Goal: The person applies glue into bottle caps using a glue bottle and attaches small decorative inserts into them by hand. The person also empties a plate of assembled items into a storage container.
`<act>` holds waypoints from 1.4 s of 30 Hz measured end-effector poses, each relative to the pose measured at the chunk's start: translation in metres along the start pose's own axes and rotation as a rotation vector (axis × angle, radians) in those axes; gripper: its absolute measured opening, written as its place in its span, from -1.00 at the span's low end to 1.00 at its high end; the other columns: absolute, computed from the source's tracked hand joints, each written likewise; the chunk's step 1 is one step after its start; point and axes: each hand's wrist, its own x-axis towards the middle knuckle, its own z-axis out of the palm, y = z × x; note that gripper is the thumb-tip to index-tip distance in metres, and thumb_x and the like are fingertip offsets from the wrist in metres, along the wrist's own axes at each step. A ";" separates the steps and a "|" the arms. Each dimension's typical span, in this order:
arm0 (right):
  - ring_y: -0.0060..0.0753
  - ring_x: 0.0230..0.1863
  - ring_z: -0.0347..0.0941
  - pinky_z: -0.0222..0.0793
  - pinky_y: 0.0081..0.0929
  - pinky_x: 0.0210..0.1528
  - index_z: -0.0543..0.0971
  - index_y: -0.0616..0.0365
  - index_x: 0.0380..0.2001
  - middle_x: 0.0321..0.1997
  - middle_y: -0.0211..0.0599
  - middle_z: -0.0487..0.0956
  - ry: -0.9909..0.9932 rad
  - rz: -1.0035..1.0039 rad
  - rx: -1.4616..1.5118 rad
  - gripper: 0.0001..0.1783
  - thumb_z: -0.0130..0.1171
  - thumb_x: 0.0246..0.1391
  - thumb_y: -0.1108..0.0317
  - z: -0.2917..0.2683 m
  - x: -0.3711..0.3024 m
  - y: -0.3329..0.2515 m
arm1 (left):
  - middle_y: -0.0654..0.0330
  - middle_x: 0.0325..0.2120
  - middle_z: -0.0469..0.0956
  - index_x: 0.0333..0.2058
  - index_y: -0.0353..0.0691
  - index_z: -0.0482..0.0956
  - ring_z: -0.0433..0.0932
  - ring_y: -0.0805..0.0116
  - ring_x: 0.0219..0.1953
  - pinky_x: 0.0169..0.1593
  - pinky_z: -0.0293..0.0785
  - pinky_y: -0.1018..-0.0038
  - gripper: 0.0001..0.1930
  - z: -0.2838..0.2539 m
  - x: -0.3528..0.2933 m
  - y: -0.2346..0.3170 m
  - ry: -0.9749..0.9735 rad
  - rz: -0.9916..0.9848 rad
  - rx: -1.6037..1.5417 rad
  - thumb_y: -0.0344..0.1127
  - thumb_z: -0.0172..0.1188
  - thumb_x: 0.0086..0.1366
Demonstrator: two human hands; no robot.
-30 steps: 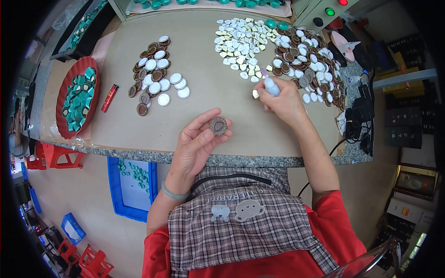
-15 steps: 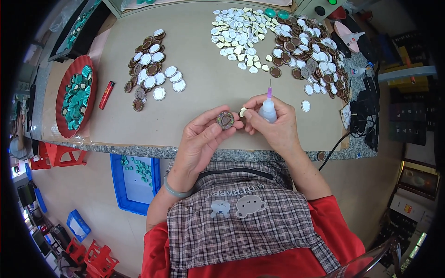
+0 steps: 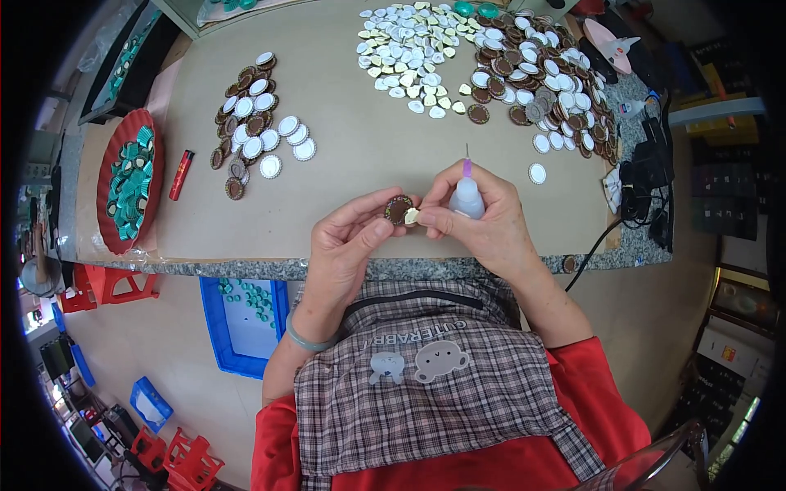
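Well, L hand [image 3: 354, 232] pinches a brown disc [image 3: 395, 210], R hand [image 3: 491, 219] a pale piece [image 3: 411, 217].
Both bits are btwn the hands, above the near table edge [image 3: 246, 268]; R also holds a needle-tip bottle [image 3: 466, 199]. Disc + piece look light, stiff, maybe slick; prob. best held by rims, w/ fingertips.

Brown disc [image 3: 396, 210], cream piece [image 3: 411, 217], plaid apron [image 3: 434, 409]

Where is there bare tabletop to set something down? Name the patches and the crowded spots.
One bare patch lies between the left disc pile and the pale pieces. Another lies between the red stick and left hand, below that pile. It is crowded at upper right, where the pale pieces meet the right disc pile.
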 end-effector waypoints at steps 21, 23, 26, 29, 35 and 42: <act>-0.64 -0.51 0.47 0.42 -0.63 -0.46 0.44 0.21 -0.42 -0.53 -0.39 0.54 0.030 0.038 -0.346 -0.79 0.31 -0.07 0.51 0.000 0.004 -0.001 | 0.14 -0.16 0.47 -0.04 -0.33 0.55 0.49 0.46 -0.14 -0.12 0.47 0.61 -0.66 0.015 -0.001 -0.006 0.026 0.200 0.420 -0.63 0.15 0.19; -0.62 -0.51 0.47 0.42 -0.62 -0.45 0.44 0.21 -0.42 -0.53 -0.39 0.54 0.042 0.028 -0.387 -0.79 0.31 -0.08 0.51 0.001 0.004 0.001 | 0.14 -0.17 0.48 -0.04 -0.34 0.55 0.50 0.45 -0.14 -0.11 0.47 0.60 -0.66 0.014 -0.001 -0.008 0.038 0.207 0.468 -0.64 0.15 0.18; -0.60 -0.51 0.48 0.43 -0.59 -0.44 0.45 0.20 -0.41 -0.54 -0.40 0.54 0.063 -0.086 -0.499 -0.77 0.33 -0.10 0.47 0.001 0.004 0.004 | 0.14 -0.19 0.49 -0.06 -0.35 0.56 0.50 0.44 -0.15 -0.10 0.48 0.59 -0.67 0.012 0.000 -0.010 0.054 0.223 0.514 -0.64 0.16 0.17; -0.58 -0.48 0.50 0.43 -0.56 -0.41 0.46 0.19 -0.41 -0.54 -0.40 0.54 0.056 -0.048 -0.516 -0.75 0.34 -0.11 0.43 0.001 0.005 0.002 | 0.14 -0.19 0.49 -0.07 -0.35 0.56 0.50 0.44 -0.16 -0.11 0.47 0.60 -0.68 0.013 0.000 -0.008 0.058 0.218 0.498 -0.63 0.16 0.18; -0.15 -0.43 0.54 0.42 -0.35 -0.35 0.50 0.26 -0.38 -0.45 -0.16 0.57 0.045 -0.094 -0.459 -0.73 0.34 -0.14 0.38 0.000 0.003 0.014 | 0.16 -0.23 0.50 -0.08 -0.35 0.58 0.50 0.47 -0.21 -0.17 0.45 0.63 -0.70 0.010 0.000 -0.009 0.042 0.220 0.518 -0.61 0.16 0.19; -0.52 -0.43 0.49 0.40 -0.52 -0.36 0.53 0.25 -0.39 -0.47 -0.30 0.57 0.078 -0.176 -0.480 -0.79 0.34 -0.09 0.43 0.004 0.000 0.026 | 0.17 -0.28 0.52 -0.10 -0.36 0.58 0.53 0.48 -0.28 -0.22 0.47 0.64 -0.73 0.010 0.000 -0.015 0.095 0.202 0.489 -0.60 0.16 0.20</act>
